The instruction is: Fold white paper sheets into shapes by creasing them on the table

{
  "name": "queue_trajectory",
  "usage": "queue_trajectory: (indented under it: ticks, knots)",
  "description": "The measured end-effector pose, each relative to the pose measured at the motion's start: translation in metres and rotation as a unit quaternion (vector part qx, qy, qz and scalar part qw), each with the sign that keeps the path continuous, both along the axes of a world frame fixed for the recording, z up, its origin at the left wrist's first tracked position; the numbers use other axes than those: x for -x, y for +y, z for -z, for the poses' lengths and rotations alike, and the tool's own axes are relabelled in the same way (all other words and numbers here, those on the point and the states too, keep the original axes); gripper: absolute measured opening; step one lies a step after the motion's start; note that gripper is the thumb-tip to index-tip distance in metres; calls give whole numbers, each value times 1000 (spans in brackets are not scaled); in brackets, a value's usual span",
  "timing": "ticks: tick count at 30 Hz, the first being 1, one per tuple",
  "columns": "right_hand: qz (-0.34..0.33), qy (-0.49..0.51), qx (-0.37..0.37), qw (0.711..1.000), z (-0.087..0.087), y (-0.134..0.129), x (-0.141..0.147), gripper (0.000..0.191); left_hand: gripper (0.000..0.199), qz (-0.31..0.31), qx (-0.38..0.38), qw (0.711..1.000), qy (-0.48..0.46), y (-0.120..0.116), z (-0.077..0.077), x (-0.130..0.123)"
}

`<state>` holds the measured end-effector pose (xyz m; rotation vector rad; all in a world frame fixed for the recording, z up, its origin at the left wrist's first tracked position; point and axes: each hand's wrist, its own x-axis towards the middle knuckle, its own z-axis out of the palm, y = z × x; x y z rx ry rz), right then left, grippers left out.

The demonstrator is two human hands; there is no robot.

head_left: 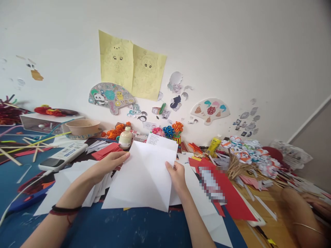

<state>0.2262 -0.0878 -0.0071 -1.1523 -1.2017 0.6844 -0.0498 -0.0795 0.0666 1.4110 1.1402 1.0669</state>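
A white sheet of paper with a faint crease is held up between both hands over the blue table cover. My left hand pinches its upper left edge, thumb stretched along the paper. At the right edge, my right hand grips the sheet with thumb in front and fingers curled. Behind the sheet stands a paper with handwriting. White paper stacks lie under my left forearm, and red paper strips sit just beyond my left hand.
A power strip, a bowl and thin sticks are at the left. A glue bottle stands behind. Red paper and wrapped white bundles are on the right. Another person's arm rests at far right.
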Motion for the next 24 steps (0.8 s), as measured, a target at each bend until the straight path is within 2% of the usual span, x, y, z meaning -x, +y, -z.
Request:
queue_trajectory:
  ticks: [3, 4, 7, 11, 13, 15, 17, 19, 21, 24]
  knots:
    - [-21, -1, 5, 1000, 0, -1, 4, 43, 50, 118, 90, 989, -15, 7, 14, -3]
    - [-26, 2, 8, 1000, 0, -1, 4, 43, 51, 125, 103, 987, -25, 8, 19, -5]
    - [-10, 3, 26, 1000, 2, 0, 3, 42, 46, 121, 102, 987, -40, 10, 30, -7]
    - [17, -12, 40, 999, 6, 2, -1, 39, 34, 116, 51, 992, -16, 10, 32, -7]
    - [29, -33, 31, 999, 8, 3, -2, 36, 34, 111, 46, 993, -16, 11, 33, -6]
    - [73, -66, 4, 995, 5, 1, -2, 32, 36, 98, 50, 994, -27, 13, 37, -6]
    - [130, -98, -50, 985, -5, -4, 2, 30, 38, 57, 50, 997, -34, 16, 42, -5]
    - [154, -102, -122, 975, -25, -18, 9, 28, 39, -8, 38, 999, -30, 20, 48, -3]
    - [121, -49, -170, 977, -51, -44, 20, 22, 38, -61, 18, 998, -22, 24, 53, -2]
    - [52, -33, -227, 972, -80, -106, 32, 20, 37, -88, -1, 996, -20, 29, 58, 0]
